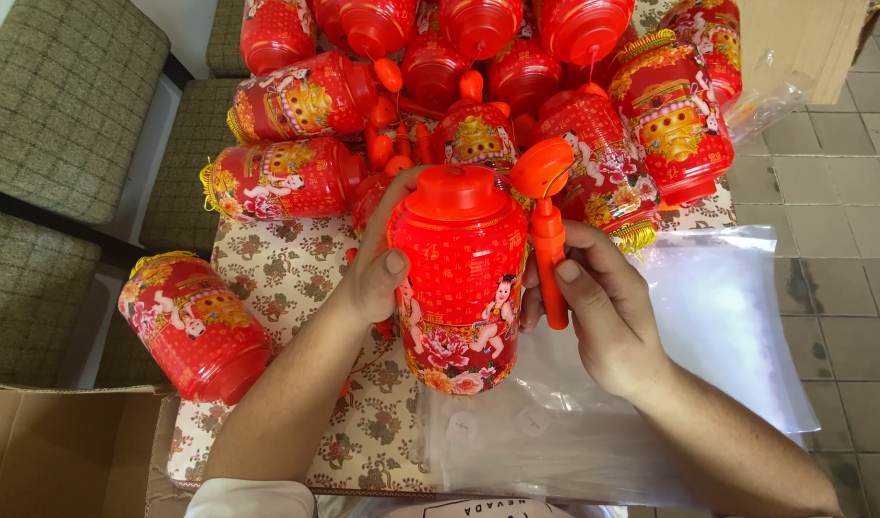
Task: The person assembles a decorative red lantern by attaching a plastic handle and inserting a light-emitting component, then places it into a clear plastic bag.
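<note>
So the red plastic barrel-shaped lantern with a printed child-and-peony picture (459,288) sits right in the middle, held upright just above the counter with the flowered cloth (286,269). The left hand (378,273) wraps around its left side, fingers (394,261) curled snug against the wall, thumb up front. The right hand (603,307) is on the other side, fingers (567,271) closed around a slim orange plastic handle stick (549,259) that stands just beside the lantern, with a round orange cap at its top near the lantern's lid.

Under the right hand there's a stack of clear plastic bags (718,326) lying flat on the counter.

Behind the held lantern is a whole pile of matching red lanterns with gold fringe (498,86), lying every which way, some with orange sticks poking out between them. One more red lantern lying on its side (195,326) sits alone by the left forearm, near the counter edge. An open brown cardboard box (56,451) is at the lower left, and olive checked seat cushions (56,105) are off to the left. Grey floor tiles (843,192) on the right.
</note>
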